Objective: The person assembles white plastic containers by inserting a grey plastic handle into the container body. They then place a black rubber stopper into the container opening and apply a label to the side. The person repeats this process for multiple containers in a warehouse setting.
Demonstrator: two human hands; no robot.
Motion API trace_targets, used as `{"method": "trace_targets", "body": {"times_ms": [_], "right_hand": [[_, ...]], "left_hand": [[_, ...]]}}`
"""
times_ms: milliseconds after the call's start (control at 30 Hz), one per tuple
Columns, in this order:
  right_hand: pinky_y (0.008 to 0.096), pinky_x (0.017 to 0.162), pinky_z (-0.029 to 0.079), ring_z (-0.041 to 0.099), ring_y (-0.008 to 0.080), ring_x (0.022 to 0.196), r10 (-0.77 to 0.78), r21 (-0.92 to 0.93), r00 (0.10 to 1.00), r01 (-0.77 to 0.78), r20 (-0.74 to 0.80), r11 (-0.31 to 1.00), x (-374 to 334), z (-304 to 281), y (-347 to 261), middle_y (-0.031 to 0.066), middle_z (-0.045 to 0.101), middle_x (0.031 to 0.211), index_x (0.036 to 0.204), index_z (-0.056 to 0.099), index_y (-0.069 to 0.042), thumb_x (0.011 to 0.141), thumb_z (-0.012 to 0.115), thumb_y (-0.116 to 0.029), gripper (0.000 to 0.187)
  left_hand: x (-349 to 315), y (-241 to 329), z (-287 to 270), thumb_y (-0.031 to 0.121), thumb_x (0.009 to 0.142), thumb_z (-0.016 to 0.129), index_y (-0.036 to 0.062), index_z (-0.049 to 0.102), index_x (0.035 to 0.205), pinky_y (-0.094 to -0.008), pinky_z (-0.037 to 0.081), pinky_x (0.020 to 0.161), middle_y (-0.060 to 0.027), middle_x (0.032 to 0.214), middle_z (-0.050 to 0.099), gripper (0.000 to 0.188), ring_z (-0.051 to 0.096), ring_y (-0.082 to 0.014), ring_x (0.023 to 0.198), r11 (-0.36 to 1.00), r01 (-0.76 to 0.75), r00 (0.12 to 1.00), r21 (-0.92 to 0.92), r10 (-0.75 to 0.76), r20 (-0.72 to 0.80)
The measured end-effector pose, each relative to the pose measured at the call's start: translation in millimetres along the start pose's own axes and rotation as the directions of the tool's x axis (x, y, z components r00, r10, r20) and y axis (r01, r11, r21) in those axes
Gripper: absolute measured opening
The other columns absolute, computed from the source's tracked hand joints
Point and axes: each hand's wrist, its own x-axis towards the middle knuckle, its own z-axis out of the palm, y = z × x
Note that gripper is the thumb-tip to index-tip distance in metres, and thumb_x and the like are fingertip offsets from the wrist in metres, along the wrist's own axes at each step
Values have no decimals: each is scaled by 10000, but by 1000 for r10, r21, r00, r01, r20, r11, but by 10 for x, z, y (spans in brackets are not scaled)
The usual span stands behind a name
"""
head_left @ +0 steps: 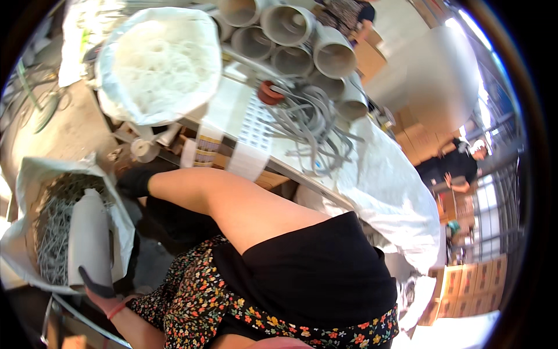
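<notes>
At the lower left, my left hand (100,295) wears a pinkish glove with dark fingertips and has a red band at the wrist. It is closed on the lower end of a grey cylinder (90,238), whose far end narrows to a short neck. The cylinder lies tilted over the opening of a white sack (123,232) filled with tangled grey strands (53,244). Part of my grip is hidden behind the cylinder. My right hand does not show.
A white bag (104,64) of pale stringy material stands on the table. Beside it are a bundle of grey tubes (308,122), a red-brown roll (269,93), label sheets (256,131) and several large grey cylinders (288,26). Cartons (474,282) and other people (462,163) are at the right.
</notes>
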Motion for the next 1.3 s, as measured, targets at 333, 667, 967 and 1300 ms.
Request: {"method": "trace_targets", "body": {"times_ms": [333, 667, 967, 1300], "right_hand": [[408, 893, 433, 550, 333, 1046, 569, 864, 805, -159, -167, 479, -475, -1157, -514, 212, 553, 1137, 1171, 532, -54, 838, 618, -307, 427], [443, 766, 441, 557, 379, 884, 278, 464, 853, -48, -442, 884, -860, -1423, -139, 204, 573, 891, 934, 595, -19, 829, 578, -399, 395], [452, 763, 473, 607, 366, 843, 210, 357, 771, 24, -602, 934, -668, -1885, -732, 207, 626, 880, 959, 624, -37, 780, 555, -289, 317], [417, 678, 464, 596, 337, 822, 60, 163, 863, 26, -502, 986, -447, -1441, -245, 222, 606, 884, 916, 596, -27, 927, 454, -246, 262]], "left_hand": [[315, -80, -261, 177, 966, 442, -17, 338, 1369, -368, 370, 1005, -173, 1364, 413, 459, 446, -274, 1200, 619, -597, 801, 510, 429, 417], [351, -298, 226, 311, 959, 451, 6, 319, 1386, -425, 346, 1028, -161, 1389, 384, 540, 417, -307, 1220, 715, -517, 833, 470, 294, 470], [242, -149, 360, 343, 946, 470, 23, 333, 1387, -438, 346, 1027, -149, 1392, 386, 562, 417, -319, 1216, 999, -51, 913, 19, 39, 407], [264, -143, 169, 461, 907, 484, 19, 302, 1403, -440, 290, 1065, -149, 1417, 362, 688, 376, -318, 1266, 968, 87, 909, -237, 21, 417]]}}
